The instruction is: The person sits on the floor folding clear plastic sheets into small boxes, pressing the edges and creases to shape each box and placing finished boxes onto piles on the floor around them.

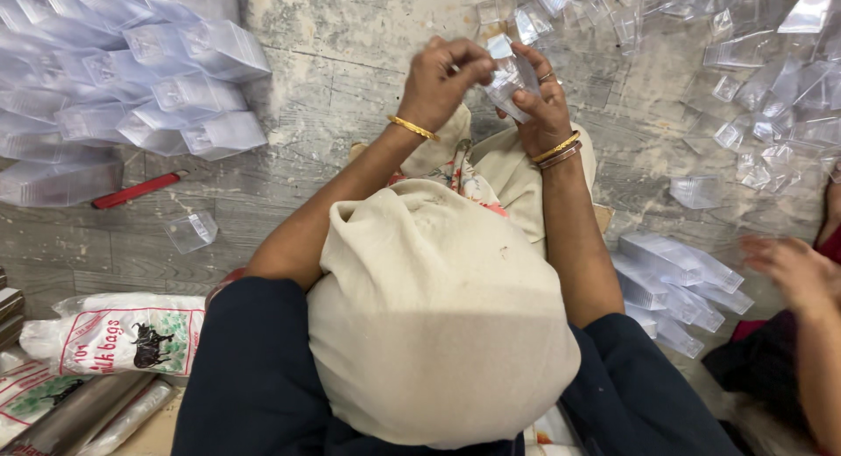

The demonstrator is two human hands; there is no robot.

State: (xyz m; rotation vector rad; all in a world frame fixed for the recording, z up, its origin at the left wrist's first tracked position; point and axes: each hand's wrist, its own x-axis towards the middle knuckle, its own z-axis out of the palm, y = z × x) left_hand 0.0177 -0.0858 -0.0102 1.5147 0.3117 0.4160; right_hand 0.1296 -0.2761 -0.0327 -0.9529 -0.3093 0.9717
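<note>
The small clear plastic box [511,77] is held up between both hands above the floor [350,62], ahead of the person's lap. The right hand [543,106] cradles it from the right and below, fingers [536,66] wrapped about it. The left hand [438,79] pinches its upper left edge; the box's long axis tilts upper-left to lower-right.

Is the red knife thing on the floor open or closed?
Closed, it seems: the slim red utility knife lies flat on the grey floor, and no blade is visible sticking out, though it is small in this view.
</note>
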